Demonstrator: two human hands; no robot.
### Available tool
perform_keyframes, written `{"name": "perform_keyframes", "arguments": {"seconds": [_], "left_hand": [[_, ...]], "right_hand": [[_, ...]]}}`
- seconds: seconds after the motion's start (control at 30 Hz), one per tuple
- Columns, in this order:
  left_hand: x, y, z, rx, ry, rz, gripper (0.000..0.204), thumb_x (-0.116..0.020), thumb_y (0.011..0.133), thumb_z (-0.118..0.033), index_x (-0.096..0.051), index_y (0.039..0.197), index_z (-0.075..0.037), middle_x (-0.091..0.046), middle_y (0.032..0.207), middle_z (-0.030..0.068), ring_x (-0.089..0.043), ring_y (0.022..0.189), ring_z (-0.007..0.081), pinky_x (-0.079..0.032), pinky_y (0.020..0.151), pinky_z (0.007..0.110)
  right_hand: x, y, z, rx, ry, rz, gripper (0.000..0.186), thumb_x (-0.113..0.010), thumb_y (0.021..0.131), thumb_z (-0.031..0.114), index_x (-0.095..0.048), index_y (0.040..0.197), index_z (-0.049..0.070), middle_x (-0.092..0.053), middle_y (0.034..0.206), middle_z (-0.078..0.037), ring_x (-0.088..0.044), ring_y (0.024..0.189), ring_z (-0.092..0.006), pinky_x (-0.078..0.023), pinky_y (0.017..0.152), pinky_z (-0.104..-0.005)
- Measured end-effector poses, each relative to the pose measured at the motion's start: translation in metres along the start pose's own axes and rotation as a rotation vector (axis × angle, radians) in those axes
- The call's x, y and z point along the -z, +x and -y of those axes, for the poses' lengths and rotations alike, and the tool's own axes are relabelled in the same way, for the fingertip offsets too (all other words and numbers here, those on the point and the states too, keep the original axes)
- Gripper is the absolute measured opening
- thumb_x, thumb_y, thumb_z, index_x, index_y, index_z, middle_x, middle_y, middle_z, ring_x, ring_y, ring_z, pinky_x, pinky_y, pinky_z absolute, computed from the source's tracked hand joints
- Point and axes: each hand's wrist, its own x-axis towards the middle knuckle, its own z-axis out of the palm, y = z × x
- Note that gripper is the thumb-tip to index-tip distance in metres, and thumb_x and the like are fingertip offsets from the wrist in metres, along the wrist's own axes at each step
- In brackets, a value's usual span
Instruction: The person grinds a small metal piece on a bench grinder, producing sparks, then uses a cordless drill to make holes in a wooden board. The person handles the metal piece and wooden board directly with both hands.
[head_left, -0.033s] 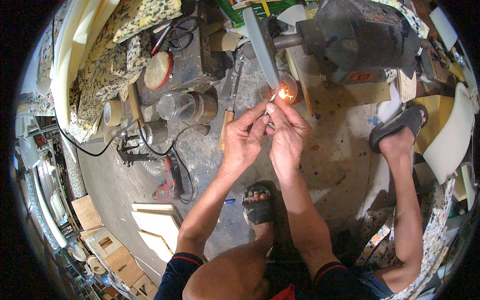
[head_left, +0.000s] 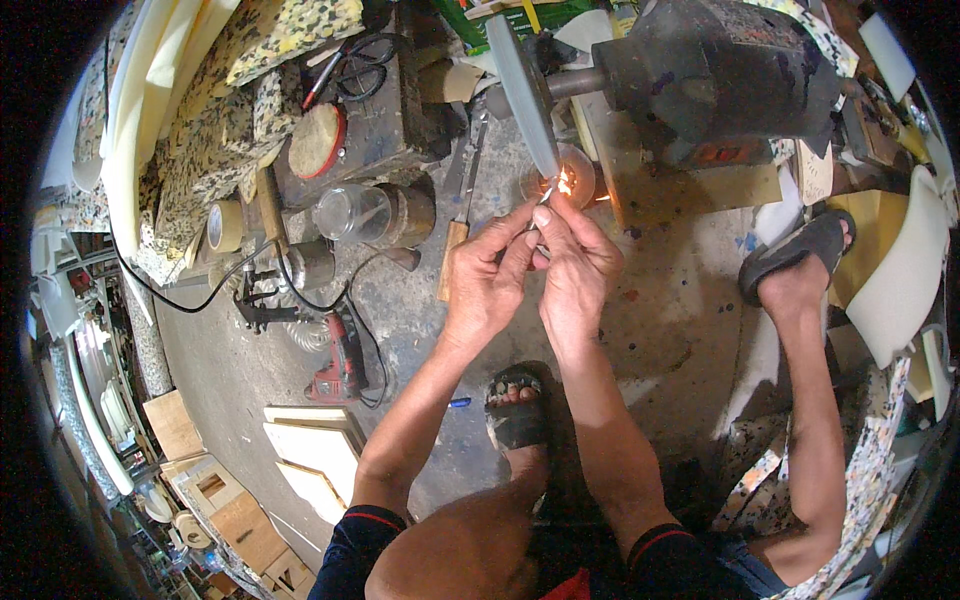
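Slim metal piece (head_left: pixel 546 197), pinched by left hand (head_left: pixel 487 275) and right hand (head_left: pixel 578 265); tip forward (sparks (head_left: pixel 566 181) alongside), at grinding wheel (head_left: pixel 524 95).

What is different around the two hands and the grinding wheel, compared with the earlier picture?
Only the sparks by the wheel visibly differ: their bright patch has changed shape and looks narrower. Nothing was taken hold of or let go. The left hand and right hand stay in place, holding the thin piece; the drill lies as before.
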Motion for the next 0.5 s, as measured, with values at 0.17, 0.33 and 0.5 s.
{"name": "perform_keyframes", "arguments": {"seconds": [0.17, 0.33, 0.5], "left_hand": [[-0.0006, 0.0059, -0.0004, -0.027, -0.025, -0.015, 0.035, -0.059, 0.097, 0.002, -0.061, 0.132, 0.000, -0.068, 0.103, 0.0079, -0.063, 0.079, 0.0099, -0.054, 0.070, 0.025], [0.0016, 0.0048, 0.0028, -0.031, -0.009, -0.040, 0.035, -0.059, 0.097, 0.003, -0.061, 0.131, 0.001, -0.069, 0.101, 0.0080, -0.064, 0.076, 0.0103, -0.053, 0.068, 0.025], [-0.0033, 0.0064, 0.0025, -0.041, 0.001, -0.038, 0.034, -0.059, 0.096, 0.004, -0.061, 0.130, 0.002, -0.069, 0.099, 0.0072, -0.064, 0.076, 0.0101, -0.052, 0.068, 0.025]], "right_hand": [[-0.0049, 0.0045, 0.0015, -0.019, 0.038, 0.010, 0.025, -0.073, 0.090, 0.006, -0.072, 0.114, -0.001, -0.068, 0.087, 0.002, -0.052, 0.067, -0.0005, -0.043, 0.055, -0.0159], [-0.0067, 0.0014, 0.0010, -0.048, 0.026, -0.002, 0.025, -0.072, 0.091, 0.006, -0.072, 0.115, -0.001, -0.069, 0.091, 0.001, -0.055, 0.070, -0.0013, -0.046, 0.057, -0.0164], [0.0021, 0.0067, 0.0006, -0.016, -0.005, 0.046, 0.026, -0.072, 0.091, 0.006, -0.071, 0.116, 0.000, -0.070, 0.094, 0.000, -0.057, 0.073, -0.0020, -0.048, 0.059, -0.0167]]}}
